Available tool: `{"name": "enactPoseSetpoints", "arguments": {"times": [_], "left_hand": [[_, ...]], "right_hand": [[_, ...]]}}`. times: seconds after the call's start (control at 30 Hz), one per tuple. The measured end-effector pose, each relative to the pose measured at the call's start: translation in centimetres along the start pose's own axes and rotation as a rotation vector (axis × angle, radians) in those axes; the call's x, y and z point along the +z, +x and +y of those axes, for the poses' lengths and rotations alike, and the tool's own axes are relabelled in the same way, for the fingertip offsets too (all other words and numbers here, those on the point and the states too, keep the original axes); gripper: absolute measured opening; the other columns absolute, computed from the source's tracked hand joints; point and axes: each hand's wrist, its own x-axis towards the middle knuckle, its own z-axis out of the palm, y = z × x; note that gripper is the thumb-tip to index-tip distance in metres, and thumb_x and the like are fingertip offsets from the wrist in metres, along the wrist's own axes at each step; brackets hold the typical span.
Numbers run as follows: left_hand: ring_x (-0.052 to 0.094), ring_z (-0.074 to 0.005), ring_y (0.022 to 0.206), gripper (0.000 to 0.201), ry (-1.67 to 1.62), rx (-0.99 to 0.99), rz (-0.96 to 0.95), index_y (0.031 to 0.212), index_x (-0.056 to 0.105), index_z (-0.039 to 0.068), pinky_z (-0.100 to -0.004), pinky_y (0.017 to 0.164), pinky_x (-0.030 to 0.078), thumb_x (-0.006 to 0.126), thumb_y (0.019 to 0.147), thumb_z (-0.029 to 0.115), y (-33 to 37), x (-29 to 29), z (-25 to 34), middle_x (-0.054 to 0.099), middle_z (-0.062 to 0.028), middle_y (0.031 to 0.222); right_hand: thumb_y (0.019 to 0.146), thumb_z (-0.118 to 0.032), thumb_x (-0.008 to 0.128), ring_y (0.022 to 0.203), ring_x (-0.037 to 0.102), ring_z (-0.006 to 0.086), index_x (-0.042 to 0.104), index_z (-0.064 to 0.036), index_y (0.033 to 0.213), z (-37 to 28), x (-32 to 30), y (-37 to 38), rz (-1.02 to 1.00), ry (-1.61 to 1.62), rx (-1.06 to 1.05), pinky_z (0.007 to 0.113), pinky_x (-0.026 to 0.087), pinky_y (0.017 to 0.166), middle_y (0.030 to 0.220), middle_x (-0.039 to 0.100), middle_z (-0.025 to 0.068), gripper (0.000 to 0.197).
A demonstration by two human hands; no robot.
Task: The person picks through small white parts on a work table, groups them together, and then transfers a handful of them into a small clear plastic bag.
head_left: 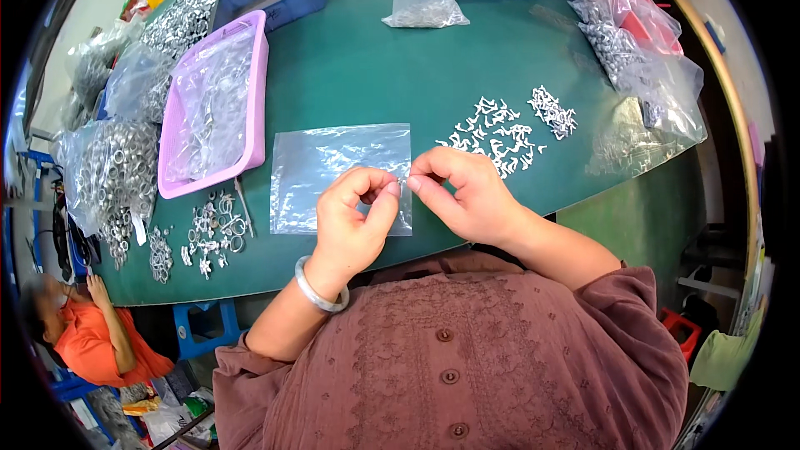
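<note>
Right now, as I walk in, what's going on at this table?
A person's left hand and right hand are close together over a clear plastic bag, pinching a tiny piece too small to identify. The bag lies flat on the green table. Small pale pieces lie scattered to its right; a pink basket stands to its left.

So the wearer had on a brownish-maroon top [533,400], with a row of round, darker buttons [450,376] down the front, three of them showing. Embroidery [517,342] in about the same shade ran along both sides of that button row, all leafy, flowery stitching. Way out left of the buttons was a loose left sleeve [250,375], and out right its matching right sleeve [629,308]. The left hand [357,217] had a pale, smooth, rounded bangle [309,290] at its wrist, up and left of the buttons.
</note>
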Motion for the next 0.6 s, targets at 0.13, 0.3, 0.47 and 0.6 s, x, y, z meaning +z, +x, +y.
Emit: {"name": "enactPoseSetpoints", "arguments": {"times": [0.13,0.3,0.47,0.6], "left_hand": [[0.055,-0.0106,0.067,0.005,-0.007,-0.025,-0.043,0.085,0.065,-0.001,-0.0252,0.062,0.046,0.065,0.085,0.003,0.1,0.4,0.3,0.062,-0.0053,0.077],[0.055,-0.0108,0.067,0.005,-0.004,-0.055,-0.097,0.084,0.065,-0.001,-0.0255,0.062,0.046,0.064,0.085,0.004,0.2,0.9,0.7,0.062,-0.0053,0.077],[0.054,-0.0092,0.068,0.006,0.020,-0.030,-0.159,0.084,0.063,-0.001,-0.0245,0.062,0.044,0.062,0.088,0.004,0.5,1.9,0.2,0.061,-0.0036,0.076],[0.050,-0.0063,0.070,0.009,0.092,-0.014,-0.262,0.084,0.062,0.000,-0.0231,0.063,0.042,0.058,0.091,0.004,0.9,2.4,-0.1,0.060,-0.0001,0.077]], "right_hand": [[0.089,-0.007,0.063,0.062,0.059,0.0176,0.062,-0.0010,0.087,0.2,-0.2,-0.2,0.024,0.021,0.004,0.030,0.046,0.056,0.074,0.062,0.0092,0.007],[0.090,-0.010,0.063,0.054,0.053,0.0151,0.060,-0.0014,0.084,0.7,-0.7,-0.6,0.045,0.122,0.053,0.030,0.042,0.051,0.066,0.057,0.0091,0.011],[0.091,-0.011,0.062,0.055,0.050,0.0113,0.060,-0.0008,0.084,1.3,-1.6,-1.4,0.047,0.154,0.101,0.028,0.041,0.052,0.065,0.057,0.0070,0.012],[0.091,-0.012,0.062,0.062,0.047,0.0055,0.063,-0.0018,0.087,2.0,-4.6,-1.7,0.096,0.199,0.218,0.024,0.042,0.055,0.067,0.055,-0.0007,0.011]]}}
